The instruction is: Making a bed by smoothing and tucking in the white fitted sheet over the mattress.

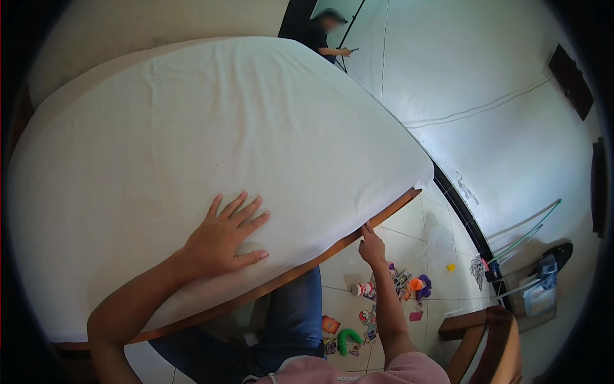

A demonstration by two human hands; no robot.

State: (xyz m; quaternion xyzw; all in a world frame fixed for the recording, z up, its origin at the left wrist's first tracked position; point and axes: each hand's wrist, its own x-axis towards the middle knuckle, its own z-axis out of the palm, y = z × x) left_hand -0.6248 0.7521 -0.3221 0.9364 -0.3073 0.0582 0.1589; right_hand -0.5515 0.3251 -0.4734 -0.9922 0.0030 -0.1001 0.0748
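Note:
A white fitted-looking sheet (pixel 192 129) covers the mattress in front of me, with shallow wrinkles running across its far middle. My left hand (pixel 225 235) lies palm down on the sheet, fingers spread, holding nothing. At the near right side, my right hand (pixel 371 244) reaches the mattress edge, its fingertips at the seam between the sheet and the wooden bed rail (pixel 297 268). Its other fingers look curled, and whether they pinch the cloth is hidden. Near the far end of the rail, the sheet's corner (pixel 423 182) hangs bunched.
Trading cards (pixel 331 325), a green curved toy (pixel 348 340) and a red-and-white jar (pixel 362 288) litter the tiled floor. A wooden chair (pixel 501 336) stands lower right. A mop (pixel 478 271) and a plastic bag (pixel 439 245) are by the wall. Beyond the bed is a person (pixel 314 36).

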